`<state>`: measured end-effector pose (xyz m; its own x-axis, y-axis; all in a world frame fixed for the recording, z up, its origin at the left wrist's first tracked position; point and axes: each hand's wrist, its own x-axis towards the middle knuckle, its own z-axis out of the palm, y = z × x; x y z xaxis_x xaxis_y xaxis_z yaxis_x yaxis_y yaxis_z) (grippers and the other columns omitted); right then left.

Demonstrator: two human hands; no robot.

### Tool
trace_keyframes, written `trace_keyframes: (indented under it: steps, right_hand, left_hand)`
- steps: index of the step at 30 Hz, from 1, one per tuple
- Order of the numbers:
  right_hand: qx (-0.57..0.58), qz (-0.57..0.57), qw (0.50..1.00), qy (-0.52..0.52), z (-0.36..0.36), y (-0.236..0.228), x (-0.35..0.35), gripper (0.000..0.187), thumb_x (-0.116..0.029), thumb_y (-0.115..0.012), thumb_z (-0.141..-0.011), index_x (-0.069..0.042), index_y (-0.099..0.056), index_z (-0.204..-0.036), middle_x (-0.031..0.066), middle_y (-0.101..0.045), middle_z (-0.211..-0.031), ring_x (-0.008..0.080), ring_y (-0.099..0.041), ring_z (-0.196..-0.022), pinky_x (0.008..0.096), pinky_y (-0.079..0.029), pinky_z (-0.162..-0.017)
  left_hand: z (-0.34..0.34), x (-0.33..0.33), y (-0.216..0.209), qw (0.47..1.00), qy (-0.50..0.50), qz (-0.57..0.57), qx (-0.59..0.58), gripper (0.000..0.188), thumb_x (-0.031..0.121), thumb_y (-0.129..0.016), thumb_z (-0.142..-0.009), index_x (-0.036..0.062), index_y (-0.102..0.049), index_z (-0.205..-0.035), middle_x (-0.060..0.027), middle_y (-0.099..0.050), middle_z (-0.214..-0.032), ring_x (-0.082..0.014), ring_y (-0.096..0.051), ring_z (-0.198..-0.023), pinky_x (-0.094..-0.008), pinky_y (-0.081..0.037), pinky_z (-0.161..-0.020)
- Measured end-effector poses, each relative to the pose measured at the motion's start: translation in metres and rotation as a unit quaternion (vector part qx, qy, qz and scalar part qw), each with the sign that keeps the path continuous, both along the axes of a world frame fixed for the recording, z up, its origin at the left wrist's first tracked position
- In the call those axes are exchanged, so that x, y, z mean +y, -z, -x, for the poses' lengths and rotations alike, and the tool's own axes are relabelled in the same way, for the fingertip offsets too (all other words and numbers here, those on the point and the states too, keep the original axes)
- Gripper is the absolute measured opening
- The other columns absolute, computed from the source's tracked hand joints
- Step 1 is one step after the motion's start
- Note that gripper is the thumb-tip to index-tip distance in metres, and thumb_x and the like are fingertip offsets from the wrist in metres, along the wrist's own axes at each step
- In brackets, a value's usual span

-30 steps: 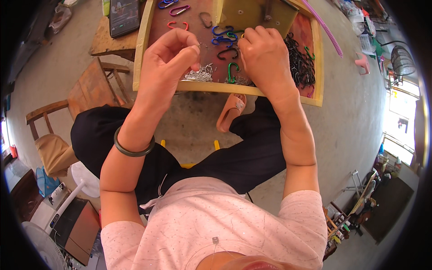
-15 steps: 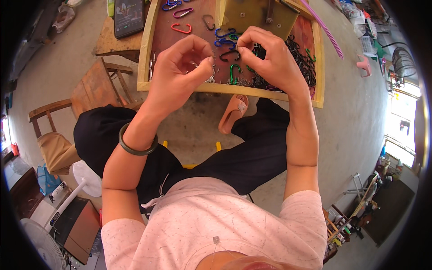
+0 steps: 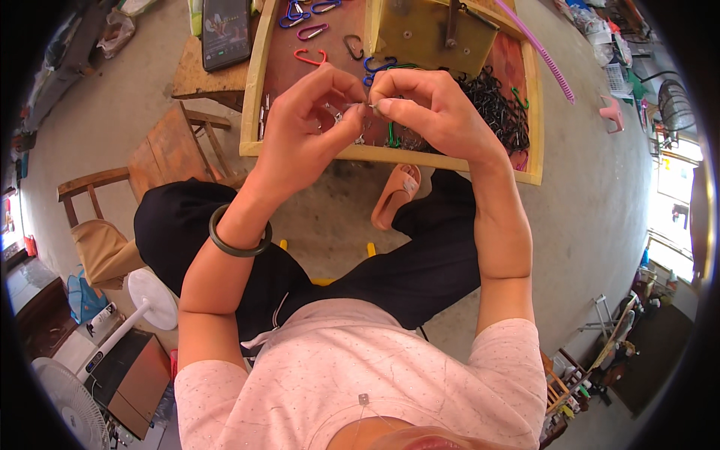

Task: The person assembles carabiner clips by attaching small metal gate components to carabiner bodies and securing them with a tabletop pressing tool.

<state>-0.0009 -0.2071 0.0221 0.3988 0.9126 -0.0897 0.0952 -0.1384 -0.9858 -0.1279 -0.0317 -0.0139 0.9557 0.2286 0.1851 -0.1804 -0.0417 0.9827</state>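
My left hand [image 3: 306,139] and my right hand [image 3: 450,120] meet over the front of a wood-rimmed tray [image 3: 375,154]. Thumb and forefinger of each are pinched, the fingertips almost touching. Whatever tiny piece lies between them is too small to make out. Beyond my left hand are a red carabiner hook [image 3: 309,61], a purple carabiner [image 3: 313,31] and a dark brown hook [image 3: 350,49]. Blue hooks [image 3: 382,61] show just past the fingertips. Under my right hand, partly covered, lie a green hook [image 3: 391,135] and small silvery pins. A heap of black hooks [image 3: 491,109] fills the tray's right side.
A yellowish metal plate fixture with a lever [image 3: 427,37] stands at the tray's back. To the left are a phone [image 3: 226,34] on a wooden stand and a wooden chair [image 3: 161,142]. A purple coiled cord [image 3: 544,60] hangs at the right.
My right hand has moved left and slightly down from beside a black hook, bringing its fingertips to those of my left hand. The black hook no longer shows there. The view has shifted slightly.
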Motion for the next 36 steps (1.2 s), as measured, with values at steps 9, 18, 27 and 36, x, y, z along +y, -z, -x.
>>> trace_keyframes:
  steps: [9,18,27,36]
  right_hand:
    - [0.029,-0.005,0.999,-0.011,-0.002,-0.001,0.002,0.015,-0.013,-0.060,-0.099,0.000,-0.059,-0.092,-0.0019,-0.055,-0.091,0.0064,-0.050,-0.085,0.0242,-0.043,-0.077]
    - [0.035,-0.038,0.999,-0.005,-0.007,0.004,0.001,0.016,-0.013,-0.062,-0.096,0.002,-0.068,-0.094,0.0006,-0.067,-0.082,0.0069,-0.061,-0.075,0.0257,-0.050,-0.070]
    - [-0.070,-0.003,0.997,0.041,-0.002,0.001,0.003,0.014,-0.013,-0.066,-0.097,0.001,-0.066,-0.095,-0.0018,-0.063,-0.088,0.0055,-0.054,-0.083,0.0240,-0.046,-0.075]
    - [0.104,-0.038,0.993,0.046,0.005,0.004,0.010,0.013,-0.010,-0.063,-0.097,0.002,-0.067,-0.100,0.0017,-0.065,-0.088,0.0090,-0.062,-0.083,0.0259,-0.051,-0.075]
  left_hand:
    - [0.000,-0.001,-0.002,1.000,0.009,-0.011,-0.025,0.011,0.002,-0.068,-0.091,-0.0012,-0.064,-0.100,-0.0022,-0.064,-0.095,-0.0059,-0.066,-0.081,-0.0198,-0.044,-0.056]
    - [-0.001,-0.003,-0.002,0.999,0.003,-0.022,-0.026,0.011,0.002,-0.068,-0.090,-0.0005,-0.065,-0.101,-0.0021,-0.065,-0.094,-0.0060,-0.064,-0.079,-0.0206,-0.044,-0.057]
    - [-0.001,-0.003,-0.015,0.958,-0.088,-0.256,-0.096,0.011,-0.001,-0.077,-0.084,0.0027,-0.070,-0.092,-0.0035,-0.068,-0.090,-0.0135,-0.063,-0.069,-0.0248,-0.044,-0.054]
    - [0.002,0.005,-0.016,0.970,-0.086,-0.197,-0.111,0.012,-0.003,-0.079,-0.083,0.0029,-0.071,-0.091,-0.0035,-0.066,-0.084,-0.0099,-0.061,-0.068,-0.0240,-0.045,-0.054]
